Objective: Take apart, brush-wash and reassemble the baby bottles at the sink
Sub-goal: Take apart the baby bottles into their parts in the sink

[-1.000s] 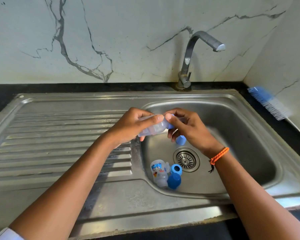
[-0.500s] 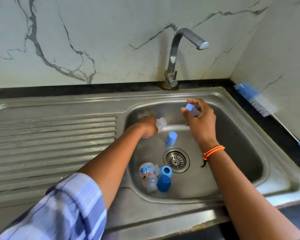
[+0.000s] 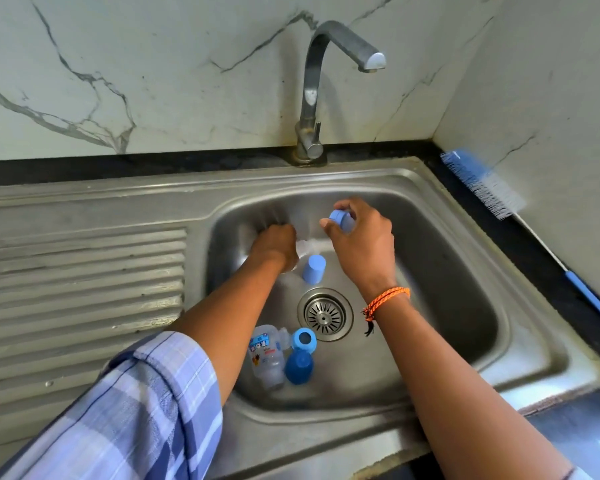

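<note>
white marble walls (image 3: 187, 81) with grey veins, black countertop (image 3: 153, 166), bright daylight glare on right wall

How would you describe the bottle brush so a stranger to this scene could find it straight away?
Start at the steel sink and look to its right, where the dark counter meets the marble wall. The bottle brush lies there along the wall, bristles toward the far corner. Unlike the blue parts in the basin, it is long and thin, with blue and white bristles.

Home kitchen, steel sink (image 3: 520, 327) with ribbed drainboard (image 3: 84, 278), curved tap (image 3: 312, 98), marble-look wall (image 3: 153, 64) (grey veins)
</note>
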The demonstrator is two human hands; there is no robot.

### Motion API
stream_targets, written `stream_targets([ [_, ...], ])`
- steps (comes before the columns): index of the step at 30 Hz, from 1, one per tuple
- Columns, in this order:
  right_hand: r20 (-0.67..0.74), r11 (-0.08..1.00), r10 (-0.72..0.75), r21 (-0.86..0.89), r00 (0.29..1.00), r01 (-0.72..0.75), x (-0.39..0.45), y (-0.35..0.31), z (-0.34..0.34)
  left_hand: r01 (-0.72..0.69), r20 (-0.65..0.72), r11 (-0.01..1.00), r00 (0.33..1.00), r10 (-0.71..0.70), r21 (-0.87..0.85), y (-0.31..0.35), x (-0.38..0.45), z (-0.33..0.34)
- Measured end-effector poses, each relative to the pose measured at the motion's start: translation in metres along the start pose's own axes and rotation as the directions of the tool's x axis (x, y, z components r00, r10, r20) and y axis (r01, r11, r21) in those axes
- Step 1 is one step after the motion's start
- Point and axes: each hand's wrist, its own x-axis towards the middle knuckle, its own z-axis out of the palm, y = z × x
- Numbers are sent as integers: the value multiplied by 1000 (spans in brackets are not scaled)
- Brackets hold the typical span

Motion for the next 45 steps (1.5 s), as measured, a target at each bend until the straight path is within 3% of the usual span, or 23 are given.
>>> stream_targets([
  [6, 17, 997, 10, 70, 1000, -11, -1, 4, -1, -3, -72, 998, 997, -2, -70, -7, -20, -32],
  [10, 30, 985, -6, 175, 1000, 1, -4, -5, -9, -55, -176, 919, 984, -16, -390, -15, -52, -66],
  [13, 89, 963, -110, 255, 990, 84, -15, -23, -14, -55, -119, 621, 991, -61, -782, -21, -97, -81],
  [16, 212, 905, -299, 373, 930, 206, -36, -44, -13, -39, -51, 369, 998, -23, -929, -32, -137, -87],
  [19, 282, 859, -425, 424, 860, 285, -51, -59, -7, -42, -45, 245, 999, -8, -968, -41, -162, -85],
  [22, 259, 842, -485, 394, 835, 367, -56, -62, -4, -30, -30, 121, 1000, 3, -992, -46, -171, -81],
  [28, 84, 824, -539, 260, 838, 504, -62, -63, 0, 3, -4, -273, 1000, 26, -962, -46, -173, -78],
  [31, -2, 816, -563, 160, 826, 556, -63, -65, 0, -8, -15, -406, 1000, 14, -914, -41, -173, -77],
  [38, -66, 785, -574, 239, 816, 572, -63, -66, 3, -44, -82, -463, 995, 63, -885, -42, -173, -77],
  [45, -34, 764, -599, 276, 800, 584, -62, -76, 8, -114, -132, -484, 991, 4, -868, -37, -176, -81],
])
